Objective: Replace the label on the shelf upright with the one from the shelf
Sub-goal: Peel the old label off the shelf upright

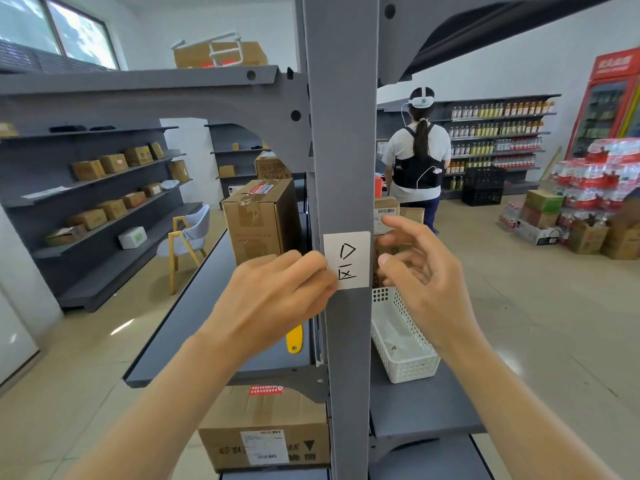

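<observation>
A white paper label (347, 259) with black handwriting sits flat on the front of the grey shelf upright (343, 150) at chest height. My left hand (277, 296) has its thumb and fingertips on the label's left edge. My right hand (419, 268) hovers just right of the upright with fingers spread and curled, close to the label's right edge but holding nothing. No second label shows on the shelf; my hands hide part of the shelf surface.
A white perforated basket (403, 337) sits on the shelf right of the upright. A yellow-handled tool (294, 339) lies under my left hand. Cardboard boxes (259, 220) stand behind and below. A person stands in the aisle (415, 157) beyond.
</observation>
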`<state>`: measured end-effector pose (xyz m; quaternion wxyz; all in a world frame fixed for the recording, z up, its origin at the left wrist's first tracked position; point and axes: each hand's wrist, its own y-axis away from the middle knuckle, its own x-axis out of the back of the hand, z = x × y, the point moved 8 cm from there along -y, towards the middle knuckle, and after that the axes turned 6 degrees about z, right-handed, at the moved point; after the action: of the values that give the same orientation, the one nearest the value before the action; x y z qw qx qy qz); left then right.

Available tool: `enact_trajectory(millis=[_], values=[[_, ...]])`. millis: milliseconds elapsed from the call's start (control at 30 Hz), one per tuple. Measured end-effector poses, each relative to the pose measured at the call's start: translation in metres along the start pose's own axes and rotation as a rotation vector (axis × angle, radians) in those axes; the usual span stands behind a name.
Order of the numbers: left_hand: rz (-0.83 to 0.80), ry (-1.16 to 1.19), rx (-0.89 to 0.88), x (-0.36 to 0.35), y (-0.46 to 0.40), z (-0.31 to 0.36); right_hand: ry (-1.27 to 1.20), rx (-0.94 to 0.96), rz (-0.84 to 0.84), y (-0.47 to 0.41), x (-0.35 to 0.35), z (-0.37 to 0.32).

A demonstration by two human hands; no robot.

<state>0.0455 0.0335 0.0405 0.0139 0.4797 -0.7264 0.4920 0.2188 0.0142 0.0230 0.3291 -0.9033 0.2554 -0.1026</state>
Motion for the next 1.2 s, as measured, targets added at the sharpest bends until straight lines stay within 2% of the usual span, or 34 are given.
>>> enact_trajectory(millis=[167, 467, 833, 1000, 1200], values=[[-0.090, -0.031, -0.092, -0.006, 0.002, 0.000, 0.022, 0.004, -0.007, 0.000, -0.003, -0.001], [-0.046, 0.018, -0.154, 0.004, -0.001, -0.004, 0.048, 0.015, 0.001, 0.002, -0.002, -0.005], [-0.044, -0.163, -0.236, 0.001, -0.010, 0.008, 0.070, 0.027, 0.000, 0.001, 0.003, -0.008], [0.022, -0.163, -0.190, -0.001, -0.004, 0.006, 0.063, 0.024, -0.001, 0.002, -0.001, -0.005], [-0.039, -0.140, -0.158, -0.003, 0.002, -0.006, 0.083, 0.040, -0.008, 0.004, -0.002, -0.011]])
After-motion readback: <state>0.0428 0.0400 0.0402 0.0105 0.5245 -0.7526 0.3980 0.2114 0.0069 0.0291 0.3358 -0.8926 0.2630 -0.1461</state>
